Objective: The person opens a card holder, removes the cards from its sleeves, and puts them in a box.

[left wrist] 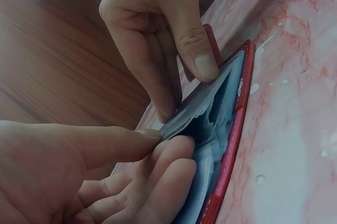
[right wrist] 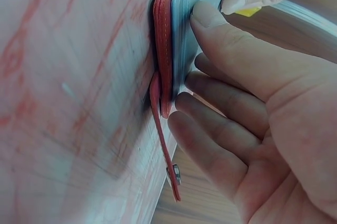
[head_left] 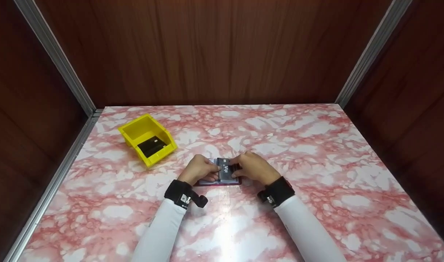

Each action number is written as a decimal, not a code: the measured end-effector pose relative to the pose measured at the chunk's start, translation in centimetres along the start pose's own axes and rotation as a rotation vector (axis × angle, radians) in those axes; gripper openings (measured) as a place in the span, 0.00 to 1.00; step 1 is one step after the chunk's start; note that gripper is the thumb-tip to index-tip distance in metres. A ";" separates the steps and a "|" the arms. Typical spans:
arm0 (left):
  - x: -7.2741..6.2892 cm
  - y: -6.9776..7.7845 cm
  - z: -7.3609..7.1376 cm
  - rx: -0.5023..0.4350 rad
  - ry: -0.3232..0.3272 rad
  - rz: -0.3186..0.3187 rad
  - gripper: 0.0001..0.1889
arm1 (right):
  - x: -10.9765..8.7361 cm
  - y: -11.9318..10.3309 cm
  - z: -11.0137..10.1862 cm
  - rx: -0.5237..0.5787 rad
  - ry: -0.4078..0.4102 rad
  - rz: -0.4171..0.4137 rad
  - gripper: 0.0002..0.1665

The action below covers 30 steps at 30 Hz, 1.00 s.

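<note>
A red card holder (right wrist: 164,50) with stitched edges lies open on the table, its clear plastic sleeves (left wrist: 210,153) fanned up. On the sleeves is a black card (head_left: 224,174) marked "Vip"; whether it sits fully inside one cannot be told. My left hand (head_left: 202,170) pinches a sleeve edge between thumb and fingers, and in the left wrist view the pocket gapes beside them. From the right, my right hand (head_left: 256,168) holds the card, thumb on its near part and index fingertip at the far edge. The other right fingers lie loosely by the holder's side.
Back left on the red-and-white marbled table (head_left: 316,174) stands a yellow bin (head_left: 134,129) with black cards (head_left: 151,146) in it. Dark wood-look panels (head_left: 222,54) with metal corner posts enclose the back and sides. A red snap strap (right wrist: 167,155) sticks out from the holder.
</note>
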<state>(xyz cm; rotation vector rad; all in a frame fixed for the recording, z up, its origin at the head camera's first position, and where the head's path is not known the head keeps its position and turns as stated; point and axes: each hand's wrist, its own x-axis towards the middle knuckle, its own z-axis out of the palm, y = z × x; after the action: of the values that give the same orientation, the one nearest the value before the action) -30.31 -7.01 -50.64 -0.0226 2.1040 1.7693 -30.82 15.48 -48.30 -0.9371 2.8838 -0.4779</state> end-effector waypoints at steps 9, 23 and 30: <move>-0.3 0.1 0.0 0.008 0.004 0.030 0.05 | 0.1 0.1 -0.3 0.015 -0.002 -0.038 0.22; -0.4 0.3 0.3 0.079 0.053 0.010 0.06 | 0.1 -0.1 0.0 0.059 -0.029 -0.047 0.20; -0.3 0.3 0.3 0.053 0.050 -0.005 0.05 | 0.1 -0.2 0.0 0.026 -0.022 -0.044 0.20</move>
<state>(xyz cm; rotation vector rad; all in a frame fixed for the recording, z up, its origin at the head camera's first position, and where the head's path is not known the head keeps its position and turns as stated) -30.01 -6.75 -50.28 -0.0579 2.1833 1.7270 -30.79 15.30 -48.23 -0.9974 2.8355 -0.5045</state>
